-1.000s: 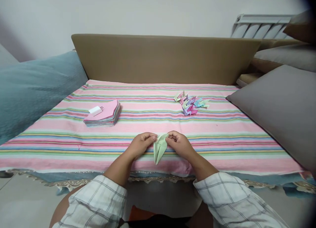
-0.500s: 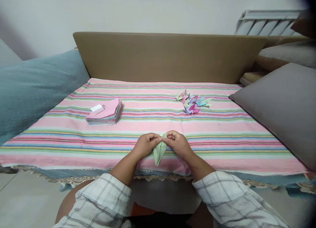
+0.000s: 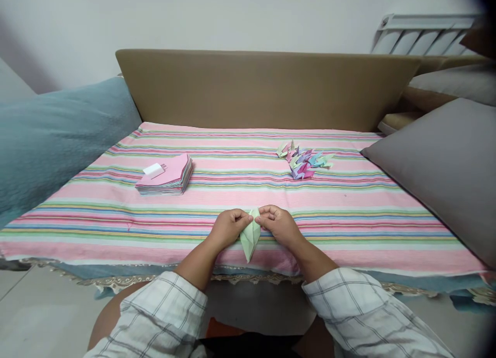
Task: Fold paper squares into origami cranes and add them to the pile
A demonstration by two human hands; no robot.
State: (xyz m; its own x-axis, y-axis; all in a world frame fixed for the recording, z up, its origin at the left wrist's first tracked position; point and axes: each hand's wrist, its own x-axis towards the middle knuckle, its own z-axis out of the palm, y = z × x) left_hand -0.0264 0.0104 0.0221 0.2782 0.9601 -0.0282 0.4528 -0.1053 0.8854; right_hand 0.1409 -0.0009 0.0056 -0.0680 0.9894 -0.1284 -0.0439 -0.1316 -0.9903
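Observation:
Between my two hands is a pale green sheet of origami paper (image 3: 250, 238), folded into a narrow diamond with its pointed end toward me. My left hand (image 3: 229, 228) pinches its upper left edge between thumb and fingers. On the opposite edge, my right hand (image 3: 278, 224) is closed in a similar pinch, thumb in front. Both thumb tips nearly meet near the top of the paper. The fingers behind the paper are partly hidden. Past my right hand lies a cluster of folded paper cranes (image 3: 304, 161) in several colours.
A stack of square paper (image 3: 166, 180), pink on top, sits at the left with a white plug adapter (image 3: 154, 170) on it. Striped cloth (image 3: 232, 167) covers the seat. A grey cushion (image 3: 437, 167) stands right, a blue-green one (image 3: 65, 136) left, and a brown backrest (image 3: 263, 89) behind.
The green paper has opened out flatter, its lower point now showing as a single tip. Both hands keep their pinch, with the right fingers shifted slightly left.

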